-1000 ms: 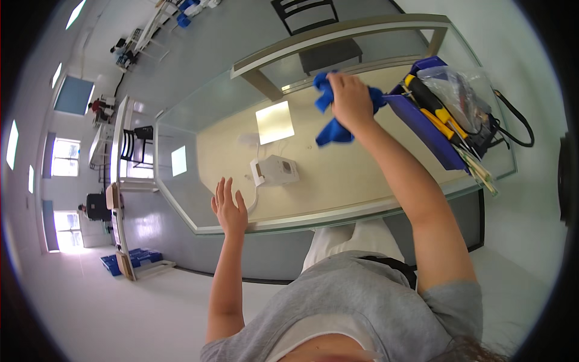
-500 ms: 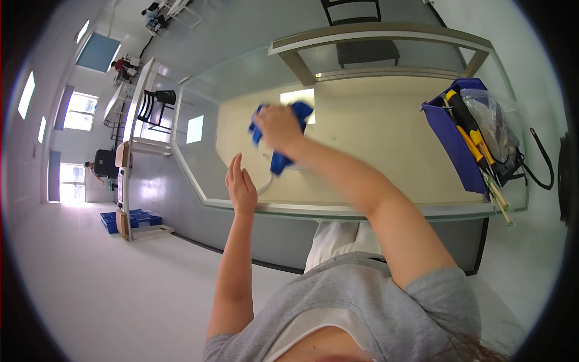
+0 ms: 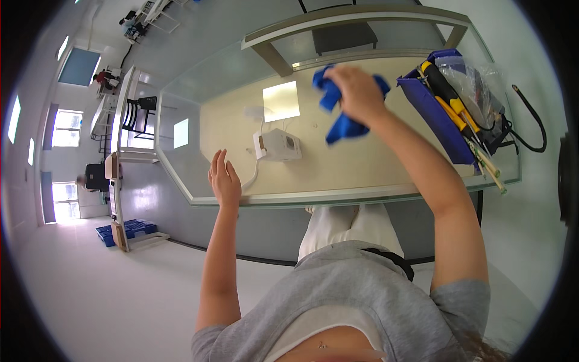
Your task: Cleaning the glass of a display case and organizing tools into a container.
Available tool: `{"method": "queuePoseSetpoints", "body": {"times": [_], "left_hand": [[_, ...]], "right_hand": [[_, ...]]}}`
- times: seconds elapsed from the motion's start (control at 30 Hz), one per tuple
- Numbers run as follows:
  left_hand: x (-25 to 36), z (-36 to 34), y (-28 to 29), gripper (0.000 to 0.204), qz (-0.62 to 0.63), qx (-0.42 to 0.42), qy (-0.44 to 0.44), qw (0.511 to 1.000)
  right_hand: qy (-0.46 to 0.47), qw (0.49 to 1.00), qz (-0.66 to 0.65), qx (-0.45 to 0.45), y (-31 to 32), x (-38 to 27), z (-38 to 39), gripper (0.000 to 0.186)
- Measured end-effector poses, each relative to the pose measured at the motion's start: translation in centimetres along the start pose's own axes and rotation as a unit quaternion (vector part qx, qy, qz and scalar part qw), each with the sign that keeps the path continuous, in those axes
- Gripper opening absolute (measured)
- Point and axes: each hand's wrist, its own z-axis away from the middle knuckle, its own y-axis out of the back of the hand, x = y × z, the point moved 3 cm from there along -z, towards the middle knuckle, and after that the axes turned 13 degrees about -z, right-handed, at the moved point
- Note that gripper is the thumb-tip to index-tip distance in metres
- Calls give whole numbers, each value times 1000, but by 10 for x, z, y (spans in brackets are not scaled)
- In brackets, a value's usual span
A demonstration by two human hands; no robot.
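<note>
My right hand (image 3: 356,90) grips a crumpled blue cloth (image 3: 348,128) over the right half of a glass-topped table (image 3: 338,166), left of the purple bin (image 3: 421,114). The bin holds yellow-and-black tools (image 3: 452,114), clear plastic bags and thin sticks. My left hand (image 3: 223,176) has its fingers extended at the glass's front edge, toward the left, with nothing held. A white boxy device (image 3: 277,146) with a pale cable is at the middle-left, seen on or through the glass; which, I cannot tell.
A metal frame (image 3: 356,15) runs along the table's far side, a black chair (image 3: 344,39) beyond it. At left are white benches, another black chair (image 3: 136,117), blue crates (image 3: 126,232) on the floor and distant people (image 3: 105,81). A black cable (image 3: 534,120) loops at right.
My right hand swept left with the blue cloth about half a second ago and is now back at the right, near the bin. My left hand stays low at the left. The view has shifted slightly.
</note>
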Motion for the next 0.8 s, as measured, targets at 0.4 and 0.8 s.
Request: {"method": "queuePoseSetpoints", "body": {"times": [0.4, 0.8], "left_hand": [[-11, 2, -7, 34, 25, 13, -13, 1000], [-12, -3, -13, 41, 9, 16, -43, 999]], "right_hand": [[66, 992, -11, -105, -117, -149, 43, 31], [-105, 988, 61, 100, 55, -73, 132, 48]]}}
